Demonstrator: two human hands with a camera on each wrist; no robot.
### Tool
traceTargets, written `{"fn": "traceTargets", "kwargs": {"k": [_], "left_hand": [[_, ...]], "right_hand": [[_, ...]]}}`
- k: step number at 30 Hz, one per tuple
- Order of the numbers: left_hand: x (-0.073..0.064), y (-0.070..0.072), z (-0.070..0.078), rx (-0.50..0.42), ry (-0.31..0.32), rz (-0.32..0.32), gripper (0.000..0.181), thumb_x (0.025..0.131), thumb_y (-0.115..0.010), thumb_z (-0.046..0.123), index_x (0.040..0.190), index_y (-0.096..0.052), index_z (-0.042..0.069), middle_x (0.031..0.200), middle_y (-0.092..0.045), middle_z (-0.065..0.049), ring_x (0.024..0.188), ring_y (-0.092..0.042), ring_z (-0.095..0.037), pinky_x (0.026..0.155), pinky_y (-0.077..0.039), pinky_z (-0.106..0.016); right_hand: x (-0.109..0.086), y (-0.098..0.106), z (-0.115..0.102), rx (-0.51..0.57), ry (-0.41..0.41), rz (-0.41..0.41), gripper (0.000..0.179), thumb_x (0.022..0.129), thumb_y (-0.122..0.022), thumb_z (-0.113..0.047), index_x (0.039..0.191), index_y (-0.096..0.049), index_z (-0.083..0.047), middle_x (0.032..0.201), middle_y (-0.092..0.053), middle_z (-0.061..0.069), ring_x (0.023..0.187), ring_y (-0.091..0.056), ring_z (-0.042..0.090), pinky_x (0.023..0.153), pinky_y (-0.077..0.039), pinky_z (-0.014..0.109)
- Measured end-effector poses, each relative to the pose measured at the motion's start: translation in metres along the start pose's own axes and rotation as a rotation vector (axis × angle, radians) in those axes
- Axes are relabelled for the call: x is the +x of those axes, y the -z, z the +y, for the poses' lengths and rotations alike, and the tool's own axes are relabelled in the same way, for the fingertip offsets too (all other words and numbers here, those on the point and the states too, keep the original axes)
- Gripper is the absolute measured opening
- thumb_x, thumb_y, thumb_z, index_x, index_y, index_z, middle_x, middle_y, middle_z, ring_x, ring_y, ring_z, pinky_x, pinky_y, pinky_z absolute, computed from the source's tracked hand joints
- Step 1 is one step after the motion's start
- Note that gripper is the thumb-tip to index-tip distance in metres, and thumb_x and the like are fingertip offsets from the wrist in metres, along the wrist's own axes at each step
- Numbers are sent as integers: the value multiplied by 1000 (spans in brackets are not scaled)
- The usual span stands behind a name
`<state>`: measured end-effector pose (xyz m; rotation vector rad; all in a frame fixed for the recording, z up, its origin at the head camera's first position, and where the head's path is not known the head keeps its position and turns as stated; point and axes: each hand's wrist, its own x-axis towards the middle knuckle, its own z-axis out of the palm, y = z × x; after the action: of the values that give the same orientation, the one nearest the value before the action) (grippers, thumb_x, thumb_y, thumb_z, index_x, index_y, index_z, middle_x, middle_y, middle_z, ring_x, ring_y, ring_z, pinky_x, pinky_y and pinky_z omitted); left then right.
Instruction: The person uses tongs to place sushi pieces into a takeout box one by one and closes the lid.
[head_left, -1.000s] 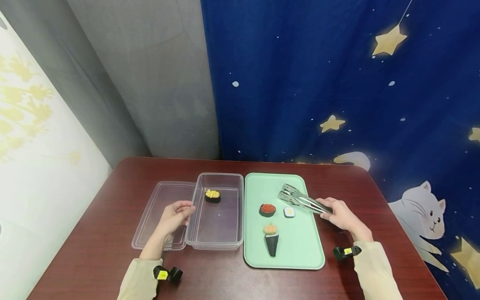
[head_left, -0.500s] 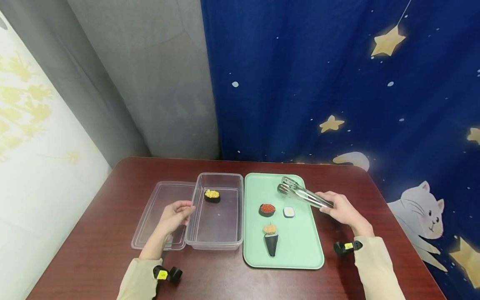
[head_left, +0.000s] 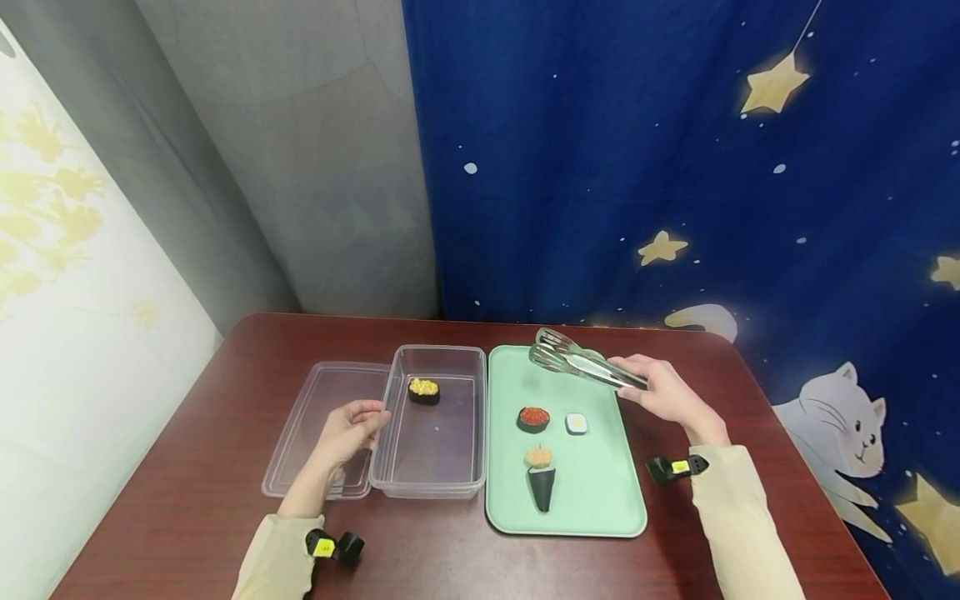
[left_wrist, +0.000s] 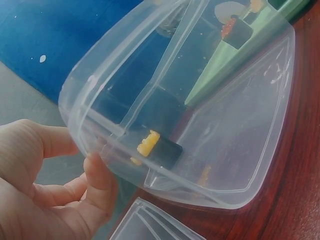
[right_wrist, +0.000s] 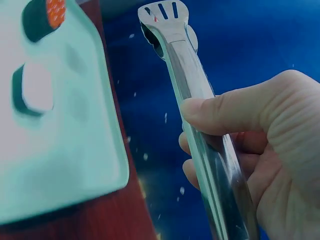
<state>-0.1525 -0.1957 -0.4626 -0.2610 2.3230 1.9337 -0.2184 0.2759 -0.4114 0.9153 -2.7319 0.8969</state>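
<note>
Can't pin the room type: reads as a curtained-off corner, home or studio unclear. Centre is a dark red-brown, wood-look table (head_left: 427,558) with rounded far corners. Behind it: dark blue fabric curtain (head_left: 540,233) printed with yellow stars (head_left: 776,83); pale grey cartoon cat (head_left: 832,433) on it, right of the table. Child's-room decor. Behind the table's left part: plain grey cloth-like drape (head_left: 322,208). Left of the table: white panel (head_left: 82,400) with yellow plant-like print. Meal-type kit: mint-green rectangular tray (head_left: 600,500) and clear plastic box (head_left: 427,490) on the table, silver metal tongs (head_left: 600,370) above it.
</note>
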Motion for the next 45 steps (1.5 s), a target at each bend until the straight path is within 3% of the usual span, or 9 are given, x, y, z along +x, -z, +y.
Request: {"fn": "traceTargets", "kwargs": {"k": [7,19,26,31,38,45], "left_hand": [[0,1,1,-7,2,-2,35,89,-62,9,115,-52,-12,76,-60,-2,55,-49,-8,51,-47,-20],[0,0,2,-24,17,-8,38,89,-63,9,117,-50,-12,77,-61,-2,57,-50,-8,51,-47,-21],[-1,0,3,-27,13,-6,38,89,-63,9,117,-50,-13,78,-61,-4,57,-50,-8,51,-47,-21],[-2,-1,3,-31,12,-5,37,89,-63,8,116,-51,-13,79,-61,-5,56,-50,-8,50,-47,-21],[-2,0,2,-29,10,-9,37,89,-63,8,117,-50,-13,78,-61,-4,56,-50,-8,50,-47,-21],[-1,0,1,-47,17,-12,37,89,-63,8,117,-50,-13,78,-61,-3,56,-50,-8,50,-47,-21]], "right_hand": [[26,-3,-20,34,31,-51,48,79,-69,6,125,-56,5,113,-61,19,101,-57,32,81,-48,48],[62,-22,-46,75,96,-160,48,81,-68,2,127,-56,1,115,-60,15,87,-55,21,70,-47,34],[78,-33,-56,74,124,-263,47,83,-66,2,128,-52,6,120,-58,19,95,-57,24,75,-49,36],[89,-36,-64,16,116,-345,46,84,-64,2,128,-52,7,121,-58,19,104,-56,29,82,-50,39],[108,-36,-77,-104,195,-423,45,79,-63,5,123,-57,6,108,-62,15,89,-55,25,75,-48,33],[126,-34,-99,-200,138,-553,44,79,-61,8,122,-58,5,120,-59,17,113,-54,29,89,-48,35]]}}
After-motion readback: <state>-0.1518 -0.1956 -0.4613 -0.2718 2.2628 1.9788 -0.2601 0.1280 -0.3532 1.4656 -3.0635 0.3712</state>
